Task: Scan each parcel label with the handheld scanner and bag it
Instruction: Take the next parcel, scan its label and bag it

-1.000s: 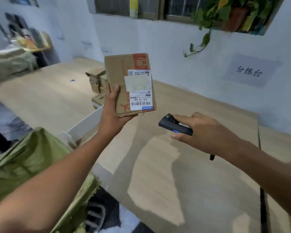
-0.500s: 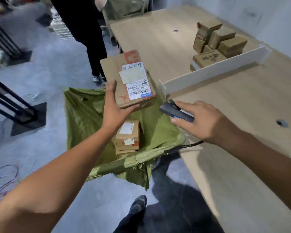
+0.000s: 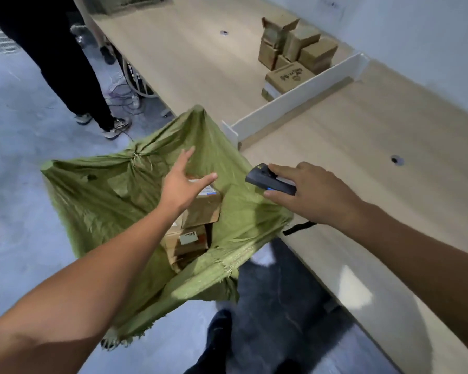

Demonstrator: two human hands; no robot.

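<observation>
A green woven sack (image 3: 106, 195) hangs open beside the wooden table. The labelled cardboard parcel (image 3: 204, 209) lies inside it on top of other boxes (image 3: 192, 238). My left hand (image 3: 184, 184) hovers just above that parcel with its fingers spread and straight, holding nothing. To the right, my right hand (image 3: 303, 190) grips the black handheld scanner (image 3: 268, 180) over the sack's edge near the table's corner. The scanner's strap (image 3: 299, 228) dangles below my wrist.
On the wooden table (image 3: 362, 147) a white divider board (image 3: 295, 101) stands across it, and several cardboard boxes (image 3: 295, 55) are stacked behind it. A person in dark trousers (image 3: 65, 76) stands at the upper left on the grey floor. My shoe (image 3: 216, 338) shows below.
My left hand has let go of the labelled parcel, which now lies in the sack. The view has tilted down toward the sack; my right hand keeps the scanner.
</observation>
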